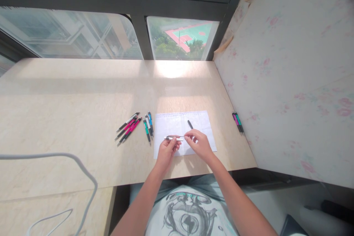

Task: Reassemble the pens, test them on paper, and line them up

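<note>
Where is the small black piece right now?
In the head view, the small black piece lies on the white paper, slightly right of its middle, just beyond the right hand.

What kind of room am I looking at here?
Probably a home room beside a window: there's a pale desk under a dark window frame, a flower-patterned wall, and a sports court visible below, suggesting an upper floor.
</note>
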Motion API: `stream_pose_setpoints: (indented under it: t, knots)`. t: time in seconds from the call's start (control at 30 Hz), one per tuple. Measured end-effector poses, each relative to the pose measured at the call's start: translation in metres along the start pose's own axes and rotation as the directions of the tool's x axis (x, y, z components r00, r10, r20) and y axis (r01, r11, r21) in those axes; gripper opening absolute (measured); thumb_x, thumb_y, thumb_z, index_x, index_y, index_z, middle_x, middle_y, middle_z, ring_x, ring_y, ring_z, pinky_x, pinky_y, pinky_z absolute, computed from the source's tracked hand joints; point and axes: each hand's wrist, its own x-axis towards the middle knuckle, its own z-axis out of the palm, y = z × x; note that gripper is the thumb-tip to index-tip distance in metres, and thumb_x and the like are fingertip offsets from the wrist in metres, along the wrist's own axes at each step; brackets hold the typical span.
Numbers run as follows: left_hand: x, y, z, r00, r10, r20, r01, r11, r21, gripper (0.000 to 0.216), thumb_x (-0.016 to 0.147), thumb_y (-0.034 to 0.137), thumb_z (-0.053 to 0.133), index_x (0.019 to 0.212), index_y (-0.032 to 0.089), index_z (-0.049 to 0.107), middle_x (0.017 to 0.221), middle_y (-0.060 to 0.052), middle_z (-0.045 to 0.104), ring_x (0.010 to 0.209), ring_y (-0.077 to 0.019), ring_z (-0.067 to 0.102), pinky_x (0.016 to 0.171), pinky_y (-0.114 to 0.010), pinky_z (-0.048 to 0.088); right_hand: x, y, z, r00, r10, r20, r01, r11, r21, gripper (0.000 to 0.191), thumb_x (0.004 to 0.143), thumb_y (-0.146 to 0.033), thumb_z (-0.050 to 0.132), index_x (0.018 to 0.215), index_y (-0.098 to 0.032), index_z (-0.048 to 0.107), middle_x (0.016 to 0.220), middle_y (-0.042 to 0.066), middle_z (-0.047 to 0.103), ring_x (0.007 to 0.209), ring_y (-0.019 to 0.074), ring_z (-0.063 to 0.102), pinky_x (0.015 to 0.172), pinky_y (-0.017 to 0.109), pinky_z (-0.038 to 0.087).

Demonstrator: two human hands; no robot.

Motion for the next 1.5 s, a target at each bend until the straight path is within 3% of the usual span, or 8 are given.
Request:
stream_pose_setpoints:
  t: [0.13,0.27,0.5,0.77,0.9,1.03,1.13,1.5]
  knots:
    - [0.001,-0.002,0.0,0.999,0.014,-0.05,-0.016,0.999,-0.04,0.03,0.072,0.036,0.077,0.086,0.011,0.069,0.067,-0.004,0.065,0.059,-0.0083,0.055,0.057,-0.018,0.042,-0.001,0.0,-0.002,0.995,-0.051,0.082,0.054,0.998,-0.033,0.013,0.087,-0.024,0.055,0.084,-0.021,0.067,0.08,0.003,0.067,0.068,0.0141,0.059,0.056,0.024,0.047]
    - [0.004,-0.003,-0.006,0.985,0.055,-0.164,-0.07,0.993,-0.092,0.026,0.071,0.033,0.077,0.084,0.012,0.068,0.063,0.0,0.061,0.056,-0.0069,0.054,0.055,-0.017,0.041,-0.001,0.013,-0.003,0.995,-0.062,0.078,0.07,0.992,-0.102,0.011,0.086,-0.021,0.056,0.083,-0.02,0.066,0.078,0.002,0.066,0.069,0.0145,0.058,0.058,0.025,0.046]
    - [0.007,0.0,-0.013,0.972,0.083,-0.222,-0.107,0.989,-0.1,0.025,0.072,0.032,0.075,0.086,0.013,0.068,0.066,0.0,0.061,0.059,-0.0055,0.053,0.056,-0.014,0.042,0.012,0.034,0.008,0.975,-0.098,-0.2,-0.001,0.897,-0.443,0.013,0.085,-0.017,0.057,0.087,-0.021,0.068,0.094,0.008,0.064,0.096,0.0231,0.054,0.083,0.036,0.047]
    - [0.003,-0.003,-0.012,0.977,0.071,-0.202,-0.089,0.993,-0.081,0.028,0.072,0.036,0.075,0.086,0.012,0.069,0.068,0.0,0.061,0.059,-0.0056,0.052,0.056,-0.015,0.041,0.027,0.043,0.02,0.964,-0.123,-0.238,-0.034,0.825,-0.564,0.012,0.084,-0.017,0.058,0.089,-0.019,0.069,0.118,0.012,0.058,0.115,0.0285,0.045,0.096,0.045,0.04]
    - [0.002,-0.004,-0.011,0.975,0.062,-0.213,-0.07,0.997,-0.031,0.032,0.069,0.039,0.077,0.086,0.013,0.069,0.067,0.0,0.062,0.059,-0.0063,0.053,0.056,-0.017,0.041,0.019,0.029,0.014,0.969,-0.137,-0.205,0.025,0.883,-0.469,0.016,0.089,-0.021,0.054,0.099,-0.019,0.066,0.105,0.011,0.063,0.103,0.0241,0.053,0.091,0.039,0.044]
    - [0.004,-0.005,-0.01,0.976,0.087,-0.201,-0.063,0.99,0.125,0.037,0.067,0.043,0.077,0.086,0.012,0.07,0.067,-0.002,0.063,0.06,-0.0087,0.054,0.058,-0.019,0.042,0.001,0.005,0.009,0.986,-0.155,0.058,0.165,0.902,-0.399,0.016,0.093,-0.025,0.051,0.092,-0.02,0.066,0.087,0.006,0.065,0.086,0.0197,0.056,0.08,0.032,0.045]
    - [0.005,-0.006,-0.01,0.981,0.121,-0.151,-0.08,0.965,0.251,0.039,0.069,0.046,0.074,0.087,0.013,0.071,0.069,-0.003,0.065,0.063,-0.0109,0.056,0.06,-0.021,0.043,-0.011,-0.004,0.008,0.979,-0.133,0.156,0.191,0.867,-0.46,0.016,0.092,-0.024,0.053,0.084,-0.021,0.066,0.081,0.004,0.064,0.081,0.0188,0.055,0.076,0.03,0.042]
    - [0.002,-0.001,-0.021,0.969,0.156,-0.193,-0.089,0.945,0.315,0.042,0.07,0.048,0.073,0.091,0.012,0.071,0.074,-0.006,0.067,0.069,-0.0142,0.06,0.064,-0.025,0.047,-0.011,0.015,0.023,0.989,0.015,-0.145,-0.117,0.674,-0.729,0.018,0.089,-0.028,0.056,0.073,-0.021,0.059,0.076,0.004,0.061,0.08,0.0189,0.052,0.062,0.028,0.031]
